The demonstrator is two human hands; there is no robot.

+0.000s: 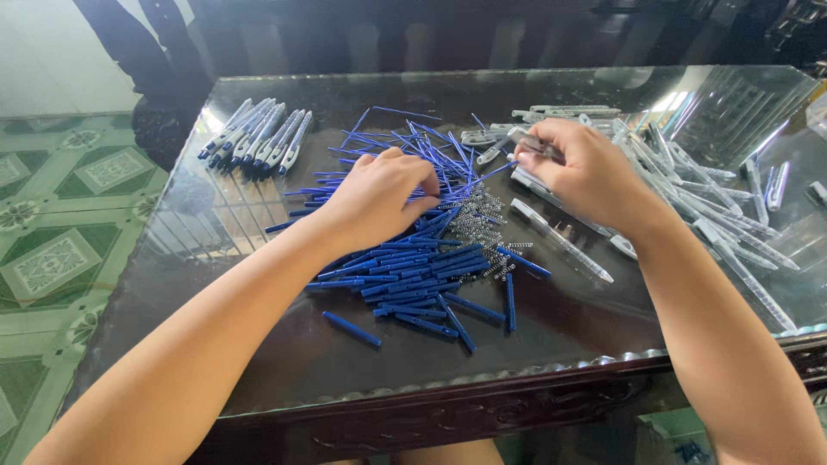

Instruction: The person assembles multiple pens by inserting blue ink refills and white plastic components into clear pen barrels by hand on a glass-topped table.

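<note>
Hands over a glass-topped table point(258, 362), both ours, both busy with pen parts.

Left hand point(379, 194) sits palm-down on the pile of blue refills point(413, 267), fingers curled in, tips pinching at the thin blue tubes near the top of the heap. We can't tell how many it actually has hold of; the fingertips are tucked under the knuckles. Grip reads as mostly closed.

Right hand point(586, 172) is closed around a clear pen barrel point(536, 145), thumb and forefinger clamped on it, one end sticking out toward the left hand. The barrel is raised just off the glass, above the far edge of the refill pile.

Around them:
- Blue refills fan out across the table centre, loose thin ones toward the far side, thicker blue pieces stacked nearer us, a few strays point(351, 329) lying apart close to the front edge.
- Small metal springs point(478, 228) heaped between the two hands, touching the refills.
- More clear barrels point(560, 239) lie under and right of the right hand, spreading in a loose scatter point(732, 241) toward the right edge of the table.
- Finished pens point(258, 133), blue and clear, lined up side by side at the far left corner, well apart from both hands.

Table has a dark carved wooden frame; green patterned floor tiles point(60, 250) show on the left.
</note>
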